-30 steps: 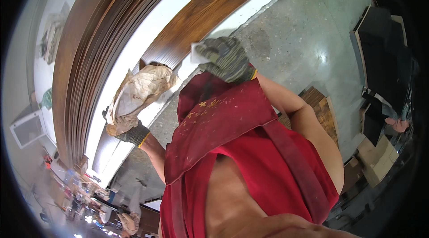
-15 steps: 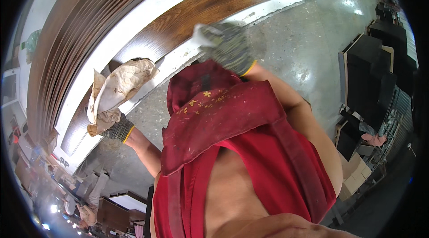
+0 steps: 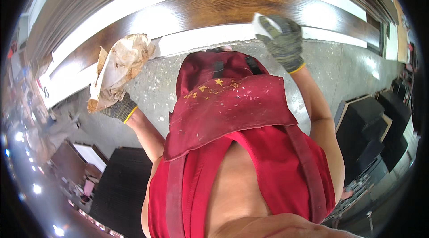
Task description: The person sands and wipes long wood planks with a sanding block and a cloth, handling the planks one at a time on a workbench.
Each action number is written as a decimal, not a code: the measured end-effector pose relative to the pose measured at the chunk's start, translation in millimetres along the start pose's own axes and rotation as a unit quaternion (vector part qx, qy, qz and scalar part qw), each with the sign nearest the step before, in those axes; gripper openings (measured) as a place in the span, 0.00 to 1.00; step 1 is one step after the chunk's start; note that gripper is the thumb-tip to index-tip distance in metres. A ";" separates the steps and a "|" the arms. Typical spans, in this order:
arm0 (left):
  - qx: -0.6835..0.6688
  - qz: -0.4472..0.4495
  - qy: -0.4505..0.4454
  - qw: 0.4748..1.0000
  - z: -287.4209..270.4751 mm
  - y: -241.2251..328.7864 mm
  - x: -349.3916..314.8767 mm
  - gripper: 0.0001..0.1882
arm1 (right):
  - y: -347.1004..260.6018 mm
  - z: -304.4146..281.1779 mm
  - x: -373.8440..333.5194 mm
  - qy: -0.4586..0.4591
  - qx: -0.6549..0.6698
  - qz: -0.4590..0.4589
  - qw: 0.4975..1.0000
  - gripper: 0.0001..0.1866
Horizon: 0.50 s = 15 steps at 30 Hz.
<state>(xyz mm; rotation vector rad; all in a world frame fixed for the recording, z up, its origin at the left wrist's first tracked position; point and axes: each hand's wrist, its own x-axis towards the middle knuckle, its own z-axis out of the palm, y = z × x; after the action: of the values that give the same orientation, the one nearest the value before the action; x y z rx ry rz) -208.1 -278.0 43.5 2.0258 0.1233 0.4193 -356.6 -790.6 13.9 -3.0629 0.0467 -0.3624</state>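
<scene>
My left hand (image 3: 119,107), in a dark knit glove with a yellow cuff, is closed on a crumpled off-white rag (image 3: 123,66) with brown stains. The rag hides most of its fingers. My right hand (image 3: 282,40), gloved the same way, is closed on a small white piece (image 3: 261,27), possibly folded cloth or paper. That hand is at the near edge of a long dark-brown wood-grain board (image 3: 210,10), over its right half. The board lies on a white surface (image 3: 196,41), and light glares off its face.
More brown boards (image 3: 85,10) are stacked in a row beyond the white surface. Black panels or boxes (image 3: 364,126) stand on the concrete floor (image 3: 333,66) at right. A dark ribbed panel (image 3: 123,184) is at lower left. My red apron (image 3: 232,108) hangs in front.
The view has swung round, so the board now runs more level across it. My right hand has moved right along the board with the white piece. My left hand still holds the rag.
</scene>
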 end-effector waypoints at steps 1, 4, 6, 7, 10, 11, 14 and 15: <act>0.043 -0.005 -0.007 0.999 -0.7 3.0 -3.8 0.27 | -13.1 6.9 15.8 0.021 0.015 -0.054 0.998 0.26; 0.043 -0.032 -0.026 0.998 -6.0 -0.9 -14.7 0.29 | -78.2 26.8 73.0 0.030 0.137 -0.114 0.984 0.25; -0.300 -0.139 0.110 0.937 -12.3 -11.4 -25.0 0.29 | -136.6 43.2 110.7 0.040 0.163 -0.165 0.972 0.24; -0.220 -0.111 0.112 0.963 -13.8 -12.8 -30.2 0.28 | -156.4 47.8 132.6 0.028 0.185 -0.177 0.966 0.24; -0.285 -0.110 0.208 0.929 -33.5 -28.5 -49.5 0.26 | -173.0 58.1 153.4 0.027 0.225 -0.218 0.949 0.24; -0.163 -0.111 0.223 0.955 -43.3 -30.5 -58.2 0.25 | -167.5 57.3 150.3 0.007 0.215 -0.222 0.951 0.24; -0.171 -0.168 0.307 0.921 -69.7 -39.6 -80.6 0.23 | -122.6 48.1 119.1 -0.004 0.204 -0.203 0.958 0.22; -0.055 -0.146 0.259 0.953 -75.8 -45.9 -84.9 0.24 | -110.2 45.3 111.6 -0.011 0.192 -0.213 0.958 0.22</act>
<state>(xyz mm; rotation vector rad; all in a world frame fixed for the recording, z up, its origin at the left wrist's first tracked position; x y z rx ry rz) -309.4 -214.9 14.7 1.7109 0.6977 0.7420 -234.9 -682.4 2.4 -2.6643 -0.6168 -0.3108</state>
